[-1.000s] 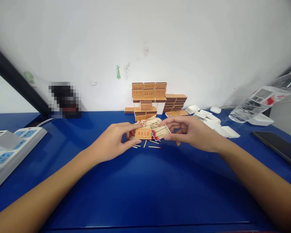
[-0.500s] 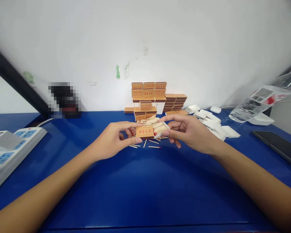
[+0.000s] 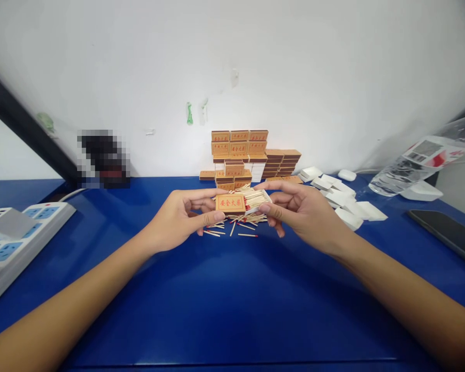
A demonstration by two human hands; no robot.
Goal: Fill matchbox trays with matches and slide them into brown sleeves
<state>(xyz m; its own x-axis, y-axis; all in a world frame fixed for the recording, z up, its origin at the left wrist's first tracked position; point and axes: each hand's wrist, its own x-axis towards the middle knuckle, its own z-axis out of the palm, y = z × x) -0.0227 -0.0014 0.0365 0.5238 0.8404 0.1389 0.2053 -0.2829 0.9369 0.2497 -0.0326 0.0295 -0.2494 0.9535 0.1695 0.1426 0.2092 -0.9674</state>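
Note:
My left hand (image 3: 186,214) pinches an orange matchbox sleeve (image 3: 230,203) with red characters on it. From the sleeve's right end juts a white tray (image 3: 267,197) full of red-tipped matches (image 3: 254,199), partly inside the sleeve. My right hand (image 3: 294,209) grips the tray's outer end between thumb and fingers. Both hands hold the box just above the desk. Below and behind it lies a heap of loose matches (image 3: 251,219), with several single ones (image 3: 248,235) scattered in front.
Stacked matchboxes (image 3: 238,149) stand against the wall behind my hands. White empty trays (image 3: 343,199) lie in a pile at right, near a tilted plastic bottle (image 3: 414,163) and a black phone (image 3: 445,235). A power strip (image 3: 27,237) sits at left on the blue desk (image 3: 225,310).
Both hands have lifted slightly with the matchbox, and its sleeve has turned a little more level. The tray still sticks out to the right. The camera view has shifted slightly.

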